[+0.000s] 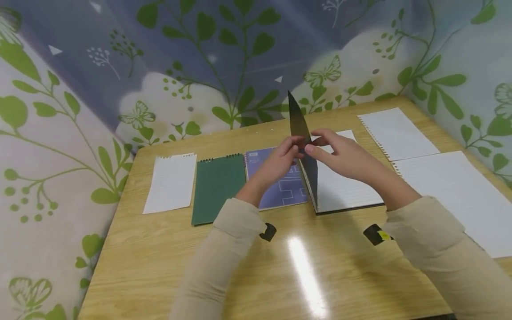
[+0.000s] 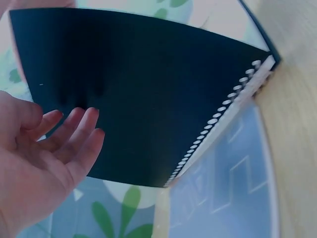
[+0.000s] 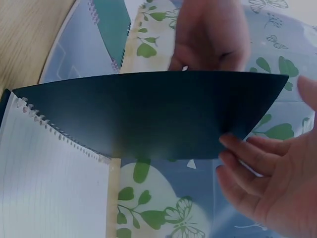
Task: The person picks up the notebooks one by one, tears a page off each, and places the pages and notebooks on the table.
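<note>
A spiral notebook with white lined pages (image 1: 344,186) lies on the table, its dark cover (image 1: 300,124) raised nearly upright along the coil. On the cover's left side is my left hand (image 1: 282,158), fingers loosely bent and fingertips close to the dark surface. My right hand (image 1: 340,153) is on the page side, its fingertips (image 3: 228,140) right at the cover near the free edge. In the left wrist view, the left hand (image 2: 54,153) has nothing between its fingers. The right wrist view shows the right hand (image 3: 267,178) with its thumb apart from its fingers.
Left of the raised cover lie a purple notebook (image 1: 280,195), a green notebook (image 1: 219,191) and a torn lined sheet (image 1: 170,184). To the right are a small loose sheet (image 1: 400,133) and a larger one (image 1: 460,191). A patterned wall (image 1: 224,58) borders the table (image 1: 160,266).
</note>
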`<state>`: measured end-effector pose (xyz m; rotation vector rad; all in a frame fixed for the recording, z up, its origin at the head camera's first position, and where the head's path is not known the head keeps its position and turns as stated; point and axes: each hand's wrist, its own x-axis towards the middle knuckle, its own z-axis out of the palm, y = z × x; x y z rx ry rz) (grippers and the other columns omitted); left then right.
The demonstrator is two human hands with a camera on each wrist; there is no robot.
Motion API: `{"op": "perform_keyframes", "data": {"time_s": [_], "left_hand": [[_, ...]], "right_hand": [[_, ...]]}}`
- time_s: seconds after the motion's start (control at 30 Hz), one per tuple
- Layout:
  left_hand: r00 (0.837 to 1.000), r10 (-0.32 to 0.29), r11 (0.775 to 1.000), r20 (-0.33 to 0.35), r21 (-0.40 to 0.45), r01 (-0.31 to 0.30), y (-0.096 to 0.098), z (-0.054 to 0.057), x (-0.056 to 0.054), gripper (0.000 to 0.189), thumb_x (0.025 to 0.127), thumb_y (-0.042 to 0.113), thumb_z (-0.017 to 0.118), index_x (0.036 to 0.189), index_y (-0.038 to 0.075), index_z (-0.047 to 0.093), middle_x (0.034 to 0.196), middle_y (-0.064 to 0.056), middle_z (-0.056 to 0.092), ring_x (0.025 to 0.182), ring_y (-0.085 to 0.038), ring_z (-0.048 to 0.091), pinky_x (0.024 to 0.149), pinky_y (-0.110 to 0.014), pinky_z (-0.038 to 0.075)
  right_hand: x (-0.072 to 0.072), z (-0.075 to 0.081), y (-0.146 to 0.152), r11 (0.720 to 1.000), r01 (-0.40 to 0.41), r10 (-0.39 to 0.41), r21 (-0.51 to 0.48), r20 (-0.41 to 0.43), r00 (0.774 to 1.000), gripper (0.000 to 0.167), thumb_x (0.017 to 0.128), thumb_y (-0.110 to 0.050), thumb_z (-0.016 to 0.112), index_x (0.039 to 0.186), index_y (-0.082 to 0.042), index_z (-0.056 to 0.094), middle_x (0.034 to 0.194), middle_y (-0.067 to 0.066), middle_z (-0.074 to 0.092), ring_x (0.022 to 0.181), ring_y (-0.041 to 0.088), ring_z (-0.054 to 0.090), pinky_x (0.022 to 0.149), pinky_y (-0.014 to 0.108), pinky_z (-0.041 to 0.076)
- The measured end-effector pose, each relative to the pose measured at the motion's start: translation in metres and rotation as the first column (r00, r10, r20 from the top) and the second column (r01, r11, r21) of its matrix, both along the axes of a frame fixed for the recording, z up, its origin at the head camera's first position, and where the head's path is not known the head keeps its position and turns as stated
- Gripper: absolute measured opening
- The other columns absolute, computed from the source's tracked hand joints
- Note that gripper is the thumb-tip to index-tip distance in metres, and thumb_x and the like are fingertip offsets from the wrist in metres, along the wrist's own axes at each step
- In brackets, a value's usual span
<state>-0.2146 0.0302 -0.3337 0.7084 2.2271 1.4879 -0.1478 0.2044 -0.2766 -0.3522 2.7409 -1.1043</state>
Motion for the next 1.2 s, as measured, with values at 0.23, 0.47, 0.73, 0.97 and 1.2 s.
{"op": "perform_keyframes", "data": {"time_s": [0.23,0.47,0.73,0.97,1.2], "left_hand": [[0.976,-0.082,0.99,-0.202,-0.132,0.056,0.018,-0.023,-0.002,0.042,0.1,0.013,0.034,0.141,0.007,0.032,0.141,-0.009,0.042,0.13,-0.02,0.04,0.105,-0.032,0.037],[0.938,-0.15,0.947,-0.314,-0.319,0.044,0.028,-0.045,-0.002,0.048,0.098,0.016,0.04,0.143,0.005,0.029,0.143,-0.013,0.039,0.134,-0.023,0.036,0.111,-0.033,0.029],[0.94,-0.182,0.88,-0.289,-0.474,0.025,0.033,-0.069,0.001,0.055,0.099,0.028,0.038,0.149,0.022,0.015,0.146,-0.012,0.034,0.136,-0.025,0.032,0.112,-0.036,0.027],[0.925,-0.219,0.812,-0.309,-0.584,-0.003,0.038,-0.076,0.004,0.059,0.099,0.037,0.037,0.149,0.028,0.009,0.15,-0.015,0.023,0.139,-0.029,0.022,0.114,-0.039,0.022],[0.938,-0.236,0.757,-0.253,-0.653,0.014,0.043,-0.078,0.005,0.064,0.095,0.05,0.036,0.147,0.036,0.0,0.154,-0.013,0.014,0.142,-0.032,0.013,0.115,-0.044,0.018]], "right_hand": [[0.004,-0.001,0.011,0.996,0.081,-0.081,0.024,-0.011,0.997,0.07,0.094,-0.052,0.038,0.146,-0.008,0.021,0.139,0.019,0.043,0.13,0.039,0.036,0.098,0.059,0.033],[0.007,-0.005,0.025,0.99,0.142,-0.141,0.021,-0.032,0.989,0.06,0.097,-0.038,0.039,0.144,-0.005,0.024,0.137,0.023,0.042,0.125,0.038,0.042,0.097,0.057,0.036],[0.011,-0.018,0.045,0.971,0.24,-0.241,-0.017,-0.058,0.969,0.053,0.096,-0.026,0.04,0.143,-0.005,0.028,0.134,0.025,0.045,0.122,0.04,0.045,0.092,0.055,0.041],[0.011,-0.029,0.063,0.953,0.298,-0.301,-0.052,-0.046,0.953,0.051,0.095,-0.02,0.039,0.143,-0.005,0.028,0.133,0.027,0.046,0.123,0.042,0.043,0.096,0.056,0.037],[0.015,-0.039,0.075,0.929,0.361,-0.366,-0.074,-0.07,0.928,0.049,0.093,-0.015,0.039,0.141,-0.006,0.032,0.128,0.028,0.049,0.12,0.041,0.046,0.091,0.053,0.04]]}}
